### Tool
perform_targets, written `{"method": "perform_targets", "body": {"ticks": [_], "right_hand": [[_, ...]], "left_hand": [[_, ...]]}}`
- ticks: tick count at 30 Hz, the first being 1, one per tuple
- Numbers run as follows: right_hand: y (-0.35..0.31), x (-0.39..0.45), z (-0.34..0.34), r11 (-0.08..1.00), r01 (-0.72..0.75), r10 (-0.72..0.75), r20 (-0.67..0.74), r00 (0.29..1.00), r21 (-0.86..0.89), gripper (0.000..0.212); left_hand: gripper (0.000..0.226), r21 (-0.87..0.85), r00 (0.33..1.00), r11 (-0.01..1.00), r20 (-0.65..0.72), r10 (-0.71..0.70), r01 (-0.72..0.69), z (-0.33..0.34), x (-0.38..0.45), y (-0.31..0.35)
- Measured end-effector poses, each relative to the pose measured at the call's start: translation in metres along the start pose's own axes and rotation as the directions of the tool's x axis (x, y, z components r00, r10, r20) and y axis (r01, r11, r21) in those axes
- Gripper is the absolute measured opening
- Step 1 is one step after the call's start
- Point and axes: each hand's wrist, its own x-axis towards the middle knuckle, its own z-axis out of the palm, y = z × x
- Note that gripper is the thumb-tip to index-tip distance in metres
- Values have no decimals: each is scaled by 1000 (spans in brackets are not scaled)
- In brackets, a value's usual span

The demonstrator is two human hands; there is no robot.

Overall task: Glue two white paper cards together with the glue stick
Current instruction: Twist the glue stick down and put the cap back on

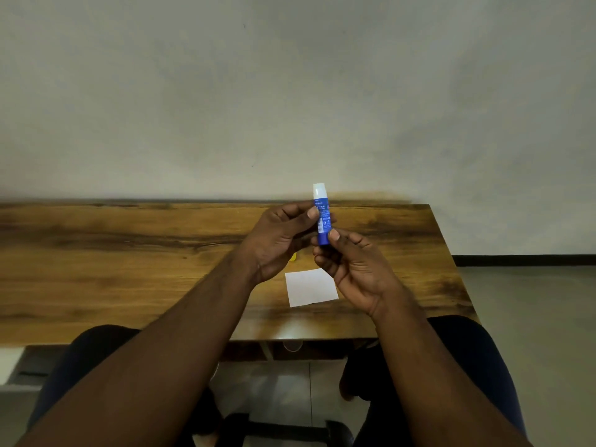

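A blue glue stick (pixel 323 225) with a white top stands upright above the table, held by both hands. My left hand (pixel 277 240) pinches its upper body with the thumb on the label. My right hand (pixel 351 266) grips its lower end from below and to the right. A white paper card (pixel 310 288) lies flat on the wooden table (pixel 129 259), just under and between my hands. I can make out only this one white sheet; whether it is two cards stacked I cannot tell. A small yellow thing (pixel 293 257) peeks out from under my left hand.
The table runs along a pale wall (pixel 290 91), and its right end (pixel 451 259) drops off to a tiled floor (pixel 532 317). My knees in dark trousers (pixel 467 356) show below the table's front edge.
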Motion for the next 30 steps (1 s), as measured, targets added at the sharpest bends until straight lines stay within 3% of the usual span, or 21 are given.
{"method": "perform_targets", "body": {"ticks": [4, 10, 14, 17, 21, 24, 30], "right_hand": [[0, 2, 0, 1000, -12, 12, -1, 1000, 14, 17], [1, 6, 2, 1000, 3, -5, -75, 997, -19, 10], [4, 10, -1, 956, 178, -208, -110, 972, -235, 14], [8, 11, -4, 831, 305, -392, -100, 915, -466, 20], [21, 15, -8, 669, 361, -540, -90, 837, -650, 27], [26, 18, -9, 608, 364, -591, -96, 801, -706, 27], [23, 19, -10, 637, 380, -604, -127, 787, -671, 31]], "left_hand": [[38, 26, 999, 999, 2, -38, 38, -3, -1, 7], [23, 91, 992, 996, -125, 18, -6, 1, -3, 6], [25, 208, 982, 978, -183, 55, -16, 1, 1, 5], [26, 243, 973, 970, -220, 68, -13, 5, 3, 4], [28, 251, 955, 967, -278, 101, -29, 10, 8, -1], [29, 242, 952, 970, -288, 102, -31, 10, 10, -4], [27, 242, 952, 969, -285, 113, -43, 12, 13, -3]]}}
